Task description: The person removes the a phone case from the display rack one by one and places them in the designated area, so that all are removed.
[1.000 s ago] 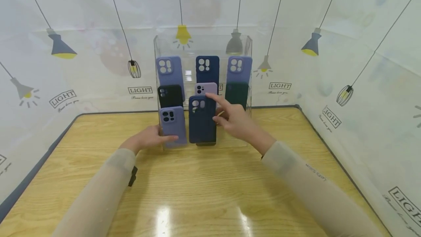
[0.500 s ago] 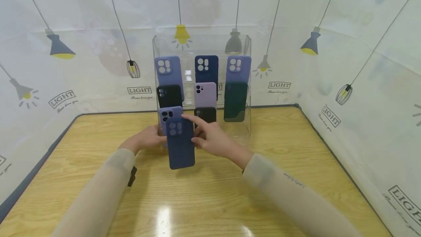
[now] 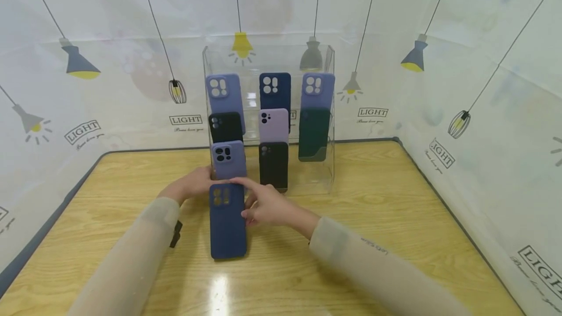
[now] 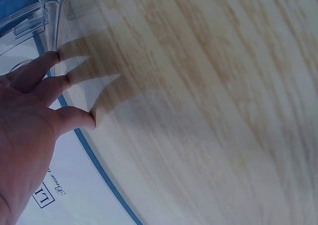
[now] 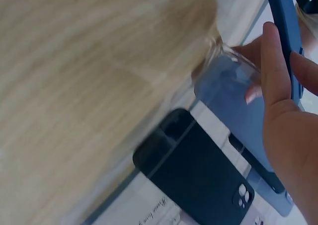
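Note:
In the head view my right hand [image 3: 274, 207] pinches a navy blue phone case [image 3: 227, 233] by its right edge, index finger along its top. The case is held upright above the table, in front of the stand's lower left part. The right wrist view shows this navy case [image 5: 284, 21] edge-on between finger and thumb. My left hand [image 3: 191, 184] holds the lower left side of a clear display stand [image 3: 316, 182], its thumb across the front by a lavender phone case [image 3: 232, 166]. In the left wrist view, the left hand's fingers [image 4: 47, 88] are at the stand's edge.
The stand bears several more cases: lavender [image 3: 228, 94] and black [image 3: 227, 128] at left, navy [image 3: 281, 99], pink [image 3: 276, 128] and black [image 3: 273, 167] in the middle, lavender [image 3: 322, 96] and dark green [image 3: 313, 135] at right. Behind the wooden table [image 3: 281, 272] hangs patterned cloth.
My right hand has carried the navy case down, left and away from the stand's middle column, uncovering the pink and lower black cases. The left hand has stayed at the stand.

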Tool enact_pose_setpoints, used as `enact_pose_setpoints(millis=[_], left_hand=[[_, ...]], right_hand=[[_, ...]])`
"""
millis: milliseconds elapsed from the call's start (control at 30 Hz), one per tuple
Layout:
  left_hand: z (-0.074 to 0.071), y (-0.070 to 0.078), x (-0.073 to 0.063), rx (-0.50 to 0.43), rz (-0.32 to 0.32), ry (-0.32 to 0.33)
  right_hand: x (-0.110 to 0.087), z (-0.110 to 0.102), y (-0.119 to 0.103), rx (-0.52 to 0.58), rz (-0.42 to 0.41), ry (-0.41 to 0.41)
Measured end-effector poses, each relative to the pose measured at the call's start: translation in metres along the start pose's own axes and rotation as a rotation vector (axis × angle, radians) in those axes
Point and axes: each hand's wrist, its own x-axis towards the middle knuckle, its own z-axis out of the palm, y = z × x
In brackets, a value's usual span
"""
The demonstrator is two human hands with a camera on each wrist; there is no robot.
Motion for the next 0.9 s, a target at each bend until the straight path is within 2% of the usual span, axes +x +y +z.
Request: enact_pose_setpoints(millis=[200,333,900], left_hand=[[0.003,0.008,-0.003,-0.024,-0.060,-0.015],[0.005,0.007,-0.003,-0.040,-0.087,-0.016],[0.004,0.008,-0.004,-0.011,-0.114,-0.006]], right_hand=[[0.007,0.015,0.009,0.029,0.019,-0.028],[0.011,0.024,0.015,0.049,0.022,-0.034],[0.019,0.049,0.015,0.115,0.141,0.003]])
